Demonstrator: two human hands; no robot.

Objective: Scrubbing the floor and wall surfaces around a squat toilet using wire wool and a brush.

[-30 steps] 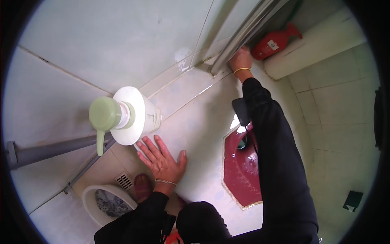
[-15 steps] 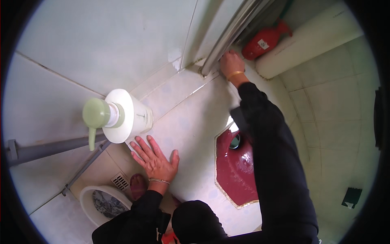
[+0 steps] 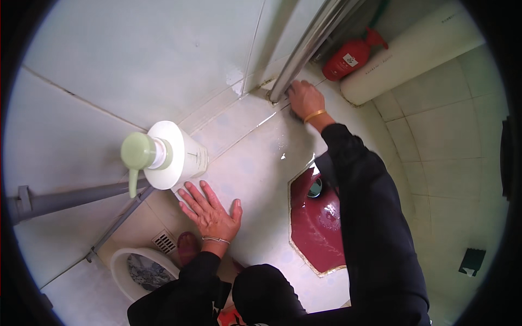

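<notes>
We see the left hand (image 3: 215, 218) open, palm down and fingers spread on the pale, smooth tile floor (image 3: 253, 179), its fingertips just beside a white pump bottle (image 3: 187, 160) with a broad round shoulder and a matte green pump head (image 3: 137, 150). The right hand (image 3: 306, 98) is bent, knuckles up, low on the tiles by the foot of a shiny metal pole (image 3: 304, 51). Behind it we make out a glossy red bottle (image 3: 345, 61) and a thick, smooth white pipe (image 3: 418, 49). A dark red glazed squat pan (image 3: 314, 239), angular in outline, is set into the floor with a rough pale border.

The right fingers curl out of our sight; something dark shows under the palm, but we cannot tell whether it is a held thing or shadow. The black sleeve (image 3: 375, 217) covers the pan's right side, and the grey contents of the white tub (image 3: 117, 271) are hard to identify.

Against a second ago, the right hand has come back from beside the pole toward the pan — small wet glints now show on the tiles — while the left hand stays beside the bottle.
</notes>
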